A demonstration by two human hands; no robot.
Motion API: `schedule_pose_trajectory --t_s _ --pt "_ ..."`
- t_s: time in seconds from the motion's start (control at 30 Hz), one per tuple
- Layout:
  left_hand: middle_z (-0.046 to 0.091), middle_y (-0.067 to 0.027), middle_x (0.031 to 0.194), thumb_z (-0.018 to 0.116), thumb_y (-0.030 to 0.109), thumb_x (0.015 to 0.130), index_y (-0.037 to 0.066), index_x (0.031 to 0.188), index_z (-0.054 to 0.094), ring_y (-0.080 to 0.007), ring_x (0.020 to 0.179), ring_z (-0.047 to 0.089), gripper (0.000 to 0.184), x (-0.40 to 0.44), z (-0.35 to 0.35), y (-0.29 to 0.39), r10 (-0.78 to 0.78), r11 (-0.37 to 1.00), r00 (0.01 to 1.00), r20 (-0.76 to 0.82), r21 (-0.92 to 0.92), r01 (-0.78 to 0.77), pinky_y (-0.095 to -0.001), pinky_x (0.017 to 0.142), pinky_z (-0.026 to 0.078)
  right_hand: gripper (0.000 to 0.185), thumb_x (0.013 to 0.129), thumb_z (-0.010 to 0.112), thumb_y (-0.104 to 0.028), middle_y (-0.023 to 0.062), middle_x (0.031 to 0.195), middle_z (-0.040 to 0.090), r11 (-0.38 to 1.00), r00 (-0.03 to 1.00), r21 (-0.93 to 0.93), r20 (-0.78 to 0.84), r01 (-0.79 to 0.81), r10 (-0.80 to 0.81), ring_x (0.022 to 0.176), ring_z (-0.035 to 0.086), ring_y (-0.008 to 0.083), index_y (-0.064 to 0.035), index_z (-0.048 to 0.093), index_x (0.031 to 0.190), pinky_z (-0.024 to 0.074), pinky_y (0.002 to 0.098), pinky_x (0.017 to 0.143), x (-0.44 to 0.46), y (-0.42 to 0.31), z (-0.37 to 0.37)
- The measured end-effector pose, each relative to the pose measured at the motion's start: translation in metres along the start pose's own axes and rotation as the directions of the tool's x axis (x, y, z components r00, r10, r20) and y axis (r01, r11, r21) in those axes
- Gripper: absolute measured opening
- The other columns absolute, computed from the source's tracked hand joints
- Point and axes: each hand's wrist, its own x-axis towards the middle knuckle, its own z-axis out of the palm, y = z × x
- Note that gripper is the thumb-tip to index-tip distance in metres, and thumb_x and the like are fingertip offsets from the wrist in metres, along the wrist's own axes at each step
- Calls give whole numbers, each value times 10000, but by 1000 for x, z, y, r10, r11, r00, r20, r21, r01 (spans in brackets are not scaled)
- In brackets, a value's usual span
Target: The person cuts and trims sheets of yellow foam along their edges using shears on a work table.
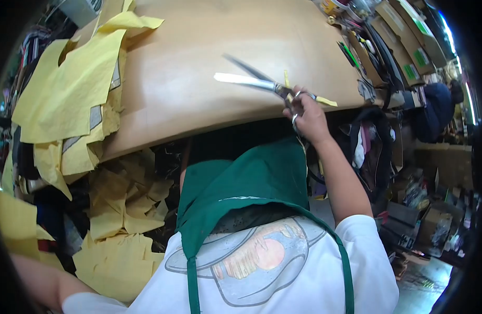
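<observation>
My right hand (310, 118) is wrapped round the handles of a pair of large metal scissors (275, 86) at the table's near edge. Their blades are spread apart and point left over the tabletop. Beside this hand lie two narrow yellow scraps (327, 101), one of them just behind the scissors. My left forearm (44, 277) reaches out of the picture at lower left, so the left hand is hidden. Close to that arm are yellow sheets (13, 220), their full extent cut off by the dark rim.
Yellow sheets (73, 89) overhang the left end of the brown-covered table (199, 31). Brownish cut pieces (126, 193) and a yellow stack (115, 264) sit below. Cardboard boxes (390, 39) and pens line the right side. A green apron (246, 180) covers my lap.
</observation>
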Motion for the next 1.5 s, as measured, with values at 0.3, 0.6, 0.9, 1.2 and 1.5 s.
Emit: schedule_pose_trajectory --t_s 0.3,0.6,0.9,1.2,1.5 --pt "450 -97 1135 376 380 848 83 1118 462 -279 1036 412 410 69 88 392 554 622 826 -108 -606 -496 -388 846 377 269 784 631 -195 14 841 571 691 851 530 123 -491 511 709 478 44 6 545 940 409 207 633 -65 -29 -55" --pt "375 -65 1281 357 427 865 120 1238 391 -254 1186 329 485 26 226 549 742 508 670 39 -685 -522 -385 934 333 313 707 671 -94 102 799 580 884 931 307 211 -353 298 942 569 199 -4 547 981 452 273 723 -47 -22 -64" --pt "205 -26 1395 340 464 859 310 1290 326 -278 1292 136 457 -115 253 465 580 815 599 553 -414 -407 -645 922 183 515 720 646 -214 219 996 545 992 971 -42 215 118 -106 1094 438 358 59 422 1096 361 406 893 16 -7 -10" --pt "224 -53 1387 414 448 830 279 1293 331 -296 1277 175 501 -147 200 442 592 806 538 600 -421 -417 -630 934 178 472 723 651 -214 219 1009 540 939 913 -93 221 -330 343 1053 472 354 19 462 1088 398 403 842 -57 13 -84" --pt "327 -106 1328 484 439 794 209 1262 385 -337 1185 336 531 -213 106 452 717 697 434 545 -558 -450 -535 931 276 281 765 628 -188 149 662 463 911 915 -102 -108 -399 388 585 411 260 2 423 796 387 329 561 6 70 -112"
